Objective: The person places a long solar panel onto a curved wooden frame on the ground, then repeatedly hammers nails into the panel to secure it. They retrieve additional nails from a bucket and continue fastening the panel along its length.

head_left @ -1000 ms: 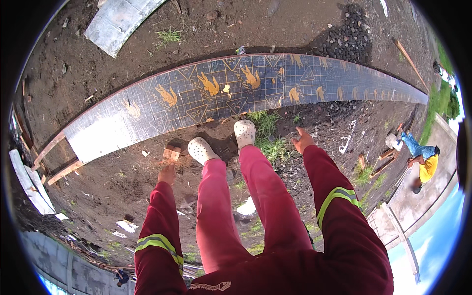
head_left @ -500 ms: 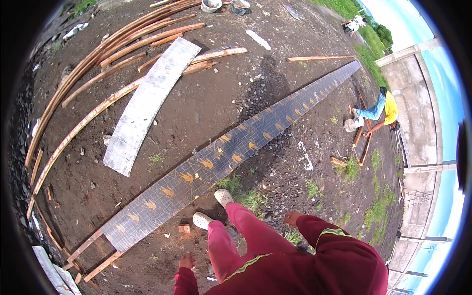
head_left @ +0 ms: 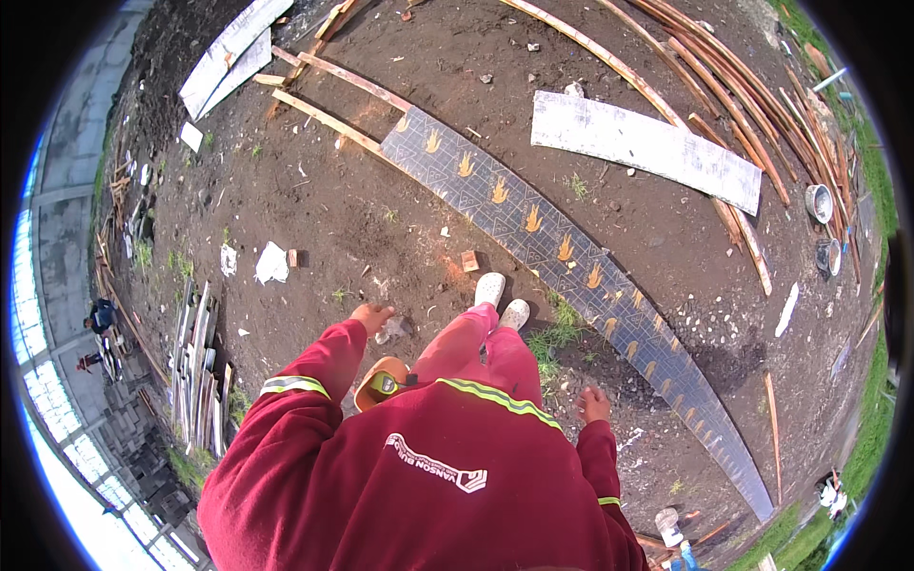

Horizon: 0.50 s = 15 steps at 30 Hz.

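My left hand point(head_left: 372, 317) hangs out over the soil with its fingers stretched and nothing in it. My right hand point(head_left: 594, 404) hangs beside my right leg, its fingers loosely apart and bare. In front of my feet lies a long dark board point(head_left: 533, 221) with orange prints and a line pattern, running from upper left to lower right. Two wooden strips point(head_left: 328, 121) stick out from its far left end. At my left hip sits an orange pouch point(head_left: 378, 383) with a yellow-green round item on it. Neither hand touches the board.
A small wood block point(head_left: 469, 261) lies by my shoes. Beyond the board are a whitish panel point(head_left: 647, 149), long timber strips point(head_left: 738, 86) and two buckets point(head_left: 819, 203). Timber scraps point(head_left: 197, 366) are stacked at left. Light panels point(head_left: 231, 62) lie far left.
My view has swung left, so the board and panel now appear farther right. The left-side timber stack has come into view. The worker in yellow has mostly left the picture.
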### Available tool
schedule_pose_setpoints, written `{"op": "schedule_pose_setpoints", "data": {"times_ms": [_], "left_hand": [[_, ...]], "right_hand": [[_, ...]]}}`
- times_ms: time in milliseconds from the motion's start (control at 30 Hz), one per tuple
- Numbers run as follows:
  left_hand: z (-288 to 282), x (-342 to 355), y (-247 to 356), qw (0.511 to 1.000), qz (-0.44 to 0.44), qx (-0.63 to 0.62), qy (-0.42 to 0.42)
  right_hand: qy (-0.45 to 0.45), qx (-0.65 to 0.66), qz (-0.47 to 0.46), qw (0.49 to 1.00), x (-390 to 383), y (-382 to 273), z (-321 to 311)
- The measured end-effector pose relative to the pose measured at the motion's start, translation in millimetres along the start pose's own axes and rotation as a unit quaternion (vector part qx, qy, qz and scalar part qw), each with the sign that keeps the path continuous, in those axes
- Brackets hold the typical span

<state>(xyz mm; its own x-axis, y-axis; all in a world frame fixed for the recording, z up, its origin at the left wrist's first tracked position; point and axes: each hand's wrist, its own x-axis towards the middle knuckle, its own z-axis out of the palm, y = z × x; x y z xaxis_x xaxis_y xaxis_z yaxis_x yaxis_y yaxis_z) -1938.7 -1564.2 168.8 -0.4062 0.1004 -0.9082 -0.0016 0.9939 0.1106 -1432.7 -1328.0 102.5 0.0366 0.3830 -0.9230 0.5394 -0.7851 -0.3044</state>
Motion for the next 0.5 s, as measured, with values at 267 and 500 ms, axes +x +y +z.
{"op": "schedule_pose_setpoints", "data": {"times_ms": [267, 500], "left_hand": [[15.9, -65.2, -72.2, 0.995, -0.024, -0.019, 0.090], [2.2, -67.3, -84.3, 0.993, 0.005, -0.008, 0.117]], "right_hand": [[-0.019, -0.067, -0.063, 0.996, 33.3, -86.8, -7.1], [-0.028, -0.073, -0.050, 0.996, 20.8, -96.9, 7.6]]}}
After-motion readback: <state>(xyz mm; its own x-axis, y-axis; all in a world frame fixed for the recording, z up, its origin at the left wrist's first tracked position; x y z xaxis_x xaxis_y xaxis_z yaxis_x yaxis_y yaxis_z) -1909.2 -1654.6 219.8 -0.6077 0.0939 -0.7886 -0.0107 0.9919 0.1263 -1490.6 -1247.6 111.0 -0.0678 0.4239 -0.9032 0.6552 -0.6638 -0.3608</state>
